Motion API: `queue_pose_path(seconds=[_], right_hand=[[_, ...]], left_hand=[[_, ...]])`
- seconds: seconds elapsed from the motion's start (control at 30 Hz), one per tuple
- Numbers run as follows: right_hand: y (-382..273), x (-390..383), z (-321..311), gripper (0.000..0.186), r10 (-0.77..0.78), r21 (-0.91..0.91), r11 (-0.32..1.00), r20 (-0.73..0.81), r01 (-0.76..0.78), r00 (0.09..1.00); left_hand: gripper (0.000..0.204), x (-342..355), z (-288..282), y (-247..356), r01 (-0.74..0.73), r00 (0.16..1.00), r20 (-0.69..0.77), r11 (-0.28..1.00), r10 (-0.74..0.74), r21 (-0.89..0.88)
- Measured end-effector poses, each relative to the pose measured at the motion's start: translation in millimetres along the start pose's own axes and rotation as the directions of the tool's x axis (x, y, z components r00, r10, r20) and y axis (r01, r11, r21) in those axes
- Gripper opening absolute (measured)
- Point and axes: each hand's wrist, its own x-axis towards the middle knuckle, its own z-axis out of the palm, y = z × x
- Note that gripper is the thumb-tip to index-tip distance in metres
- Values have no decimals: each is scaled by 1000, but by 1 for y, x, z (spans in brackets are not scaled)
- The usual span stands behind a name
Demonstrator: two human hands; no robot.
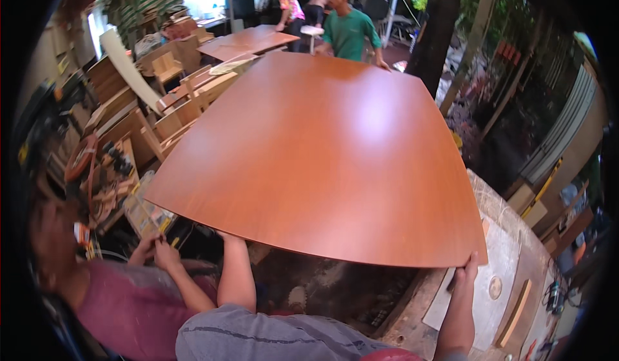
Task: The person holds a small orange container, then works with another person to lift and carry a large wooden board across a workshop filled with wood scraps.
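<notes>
A large, glossy reddish-brown wooden panel (309, 167) with a gently curved near edge spans the middle of the head view. My right hand (467, 267) grips its near right corner, fingers around the edge. Under the near edge, left of the middle, my left hand (227, 236) holds the panel; its fingers are mostly hidden beneath the board. At the far edge a person in a green shirt (349, 32) has a hand on the board.
At my left a person in a maroon shirt (138, 303) has both hands together near the panel's left corner. A worktable (445, 322) with a wood strip (516, 312) is at right. Wood pieces (174, 119) crowd the left; another brown panel (245, 42) lies behind. A dark post (435, 32) stands far right.
</notes>
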Motion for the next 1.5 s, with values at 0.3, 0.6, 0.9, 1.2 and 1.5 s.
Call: queue_pose_path(seconds=[0.3,0.6,0.9,1.2,1.5], right_hand=[[96,34,139,45,-69,-15,998,-86,68,994],[145,130,254,45,64,53,997,-81,-60,995],[235,198,371,40,121,67,991,-81,-116,989],[325,251,508,44,187,81,981,-131,-178,974],[443,320,603,39,206,174,964,-19,-200,978]], left_hand=[[72,110,7,18,27,999,-49,994,-22,108],[72,198,27,3,-10,996,-90,986,25,166],[73,332,21,-9,-129,967,-178,949,184,286],[73,504,54,-36,-214,939,-182,909,293,357],[73,649,70,-88,-409,845,-215,851,490,330]])
